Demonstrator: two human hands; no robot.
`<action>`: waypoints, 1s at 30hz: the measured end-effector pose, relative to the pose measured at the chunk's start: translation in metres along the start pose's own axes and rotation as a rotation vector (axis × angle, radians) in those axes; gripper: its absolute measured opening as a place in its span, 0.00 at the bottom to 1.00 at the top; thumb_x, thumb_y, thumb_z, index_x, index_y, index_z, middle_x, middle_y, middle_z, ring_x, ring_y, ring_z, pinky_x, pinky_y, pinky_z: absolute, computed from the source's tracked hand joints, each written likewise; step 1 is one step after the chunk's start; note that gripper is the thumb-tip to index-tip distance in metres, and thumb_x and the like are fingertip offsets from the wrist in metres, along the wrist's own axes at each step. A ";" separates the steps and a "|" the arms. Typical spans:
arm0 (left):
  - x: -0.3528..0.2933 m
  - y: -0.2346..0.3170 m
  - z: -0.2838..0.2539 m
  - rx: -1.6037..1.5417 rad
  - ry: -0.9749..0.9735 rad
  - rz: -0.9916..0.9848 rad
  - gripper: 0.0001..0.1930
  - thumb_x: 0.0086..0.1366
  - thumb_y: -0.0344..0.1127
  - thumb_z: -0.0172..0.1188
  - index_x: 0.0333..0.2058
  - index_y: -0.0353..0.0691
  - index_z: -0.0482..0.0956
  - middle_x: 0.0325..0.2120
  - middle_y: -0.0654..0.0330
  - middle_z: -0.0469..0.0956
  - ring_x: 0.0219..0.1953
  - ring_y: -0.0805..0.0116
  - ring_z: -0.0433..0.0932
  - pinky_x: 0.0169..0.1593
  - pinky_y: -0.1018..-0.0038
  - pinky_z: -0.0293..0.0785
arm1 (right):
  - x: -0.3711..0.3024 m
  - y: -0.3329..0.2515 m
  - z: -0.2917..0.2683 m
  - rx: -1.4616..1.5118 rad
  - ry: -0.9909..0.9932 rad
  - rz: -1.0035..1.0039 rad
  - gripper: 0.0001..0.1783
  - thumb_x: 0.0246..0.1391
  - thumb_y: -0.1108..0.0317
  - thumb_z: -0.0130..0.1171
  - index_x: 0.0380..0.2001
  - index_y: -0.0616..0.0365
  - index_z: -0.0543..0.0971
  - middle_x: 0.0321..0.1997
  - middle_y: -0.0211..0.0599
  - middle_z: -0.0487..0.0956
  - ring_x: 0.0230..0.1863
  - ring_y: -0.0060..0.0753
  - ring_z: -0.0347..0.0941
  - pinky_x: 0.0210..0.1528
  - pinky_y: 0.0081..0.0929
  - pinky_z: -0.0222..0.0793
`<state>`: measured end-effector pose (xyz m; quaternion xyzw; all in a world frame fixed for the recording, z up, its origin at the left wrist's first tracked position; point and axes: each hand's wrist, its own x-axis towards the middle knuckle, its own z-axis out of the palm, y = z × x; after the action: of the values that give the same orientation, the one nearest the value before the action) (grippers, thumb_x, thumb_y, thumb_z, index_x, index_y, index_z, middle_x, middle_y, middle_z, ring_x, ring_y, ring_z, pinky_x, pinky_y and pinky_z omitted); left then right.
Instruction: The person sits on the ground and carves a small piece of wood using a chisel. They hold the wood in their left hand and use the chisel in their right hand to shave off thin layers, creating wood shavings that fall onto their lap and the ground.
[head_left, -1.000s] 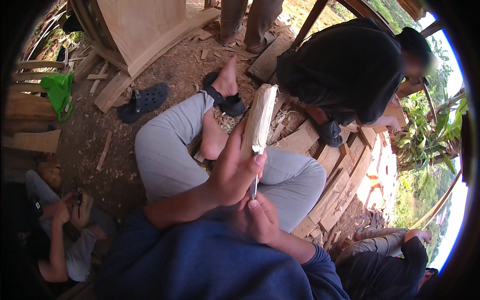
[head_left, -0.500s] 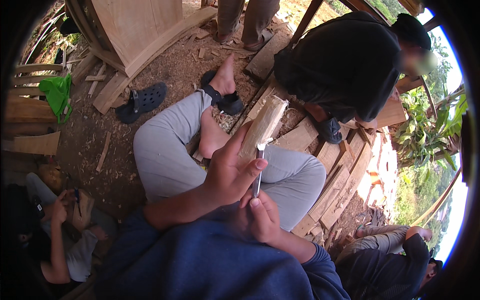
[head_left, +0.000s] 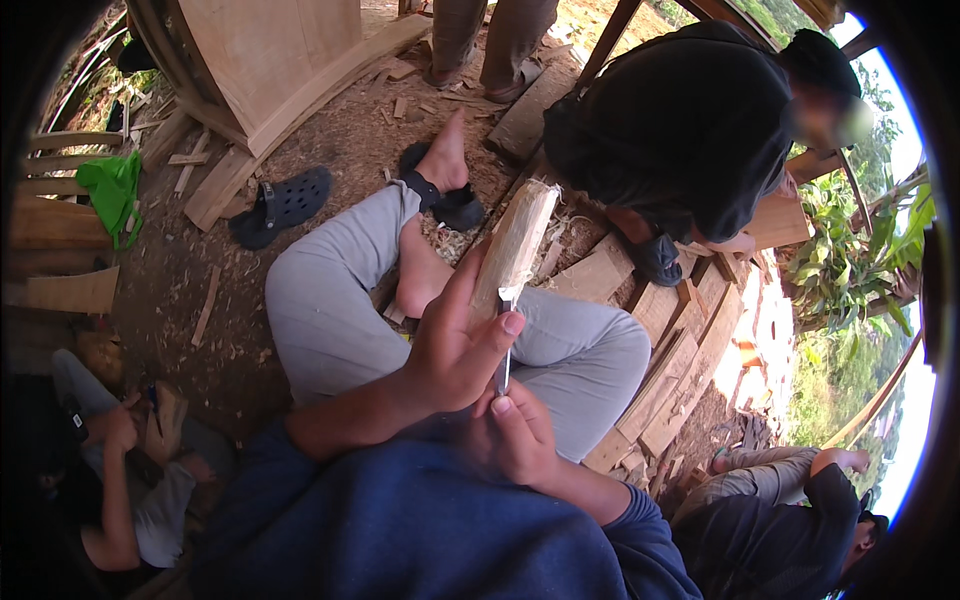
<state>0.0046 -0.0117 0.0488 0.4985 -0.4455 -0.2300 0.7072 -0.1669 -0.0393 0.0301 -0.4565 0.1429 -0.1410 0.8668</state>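
Now farther left, wood piece [head_left: 515,240]; blade [head_left: 502,377], too

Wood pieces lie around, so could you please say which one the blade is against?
The pale block in the left hand; the blade, in the right hand, meets its edge. The boards to the right lie apart.

The right hand [head_left: 522,440] hides the rear of the blade [head_left: 503,372], the left hand [head_left: 448,352] the near end of the wood [head_left: 515,238].

Pale cream is shown by the gripped wood [head_left: 518,237], grey by the trousers [head_left: 330,285] beneath the grip, green by the cloth [head_left: 109,190] far left of it
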 end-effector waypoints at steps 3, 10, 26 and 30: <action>0.000 0.000 -0.001 0.052 -0.038 -0.013 0.37 0.78 0.39 0.57 0.75 0.23 0.53 0.50 0.53 0.76 0.46 0.75 0.73 0.49 0.77 0.72 | -0.002 0.001 0.000 -0.010 0.020 -0.020 0.17 0.81 0.57 0.41 0.44 0.60 0.72 0.23 0.32 0.71 0.21 0.23 0.65 0.26 0.24 0.64; -0.006 0.000 -0.001 -0.007 -0.022 -0.125 0.34 0.79 0.39 0.59 0.72 0.25 0.56 0.46 0.53 0.79 0.44 0.71 0.78 0.49 0.73 0.75 | 0.001 -0.002 0.002 -0.038 0.038 -0.019 0.17 0.81 0.57 0.41 0.44 0.59 0.72 0.23 0.32 0.71 0.21 0.23 0.65 0.26 0.24 0.64; -0.002 0.006 0.004 -0.170 -0.073 -0.194 0.37 0.81 0.42 0.54 0.77 0.28 0.49 0.40 0.58 0.75 0.32 0.79 0.74 0.36 0.80 0.74 | 0.001 0.002 -0.003 -0.115 0.045 -0.024 0.16 0.81 0.58 0.40 0.44 0.58 0.72 0.22 0.30 0.71 0.20 0.22 0.65 0.26 0.23 0.63; -0.005 -0.001 0.005 -0.126 -0.033 -0.152 0.36 0.81 0.41 0.55 0.75 0.28 0.50 0.40 0.58 0.76 0.32 0.79 0.74 0.37 0.78 0.75 | 0.000 0.002 -0.003 -0.098 0.037 -0.029 0.16 0.81 0.59 0.40 0.44 0.59 0.72 0.22 0.30 0.70 0.20 0.22 0.64 0.26 0.24 0.63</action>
<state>-0.0015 -0.0108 0.0460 0.4815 -0.4026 -0.3185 0.7104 -0.1680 -0.0407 0.0270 -0.4975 0.1591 -0.1551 0.8385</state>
